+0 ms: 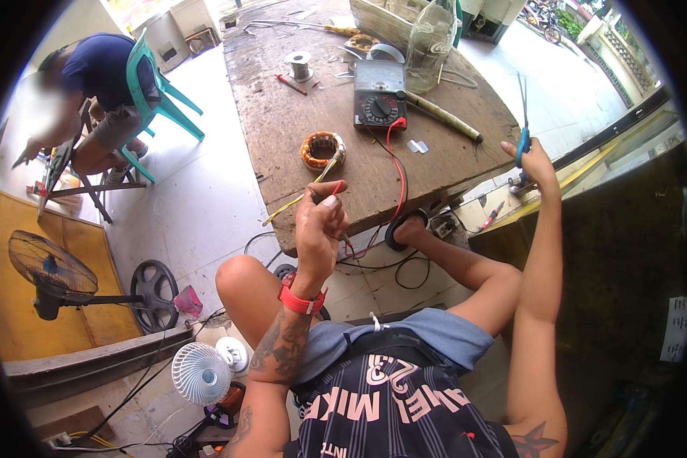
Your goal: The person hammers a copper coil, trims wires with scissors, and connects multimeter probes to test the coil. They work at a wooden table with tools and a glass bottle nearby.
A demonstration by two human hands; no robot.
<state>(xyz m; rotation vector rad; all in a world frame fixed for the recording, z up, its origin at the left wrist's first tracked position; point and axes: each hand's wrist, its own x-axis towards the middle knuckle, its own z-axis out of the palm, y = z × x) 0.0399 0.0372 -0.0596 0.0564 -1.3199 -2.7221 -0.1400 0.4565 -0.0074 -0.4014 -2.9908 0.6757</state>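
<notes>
My left hand [320, 225] is closed in front of the table's near edge, pinching a thin red piece [337, 188] that looks like a test probe. Just beyond it lies a ring-shaped copper-wound motor stator [308, 150], its yellow-sleeved leads [282, 208] running past the hand. Off the table's right side, my right hand [538, 162] grips scissors [524, 145] by their blue handles, blades pointing up. An analog multimeter [380, 108] rests on the table, with a red lead [402, 172] dropping over the near edge.
The wooden table [282, 122] holds a solder spool [300, 67], a red pen-like tool [291, 84], a glass bottle [427, 49] and a rod [444, 116]. A person [103, 84] sits far left by a green chair [146, 99]. Fans [52, 271] stand at left; cables [412, 271] cross the floor.
</notes>
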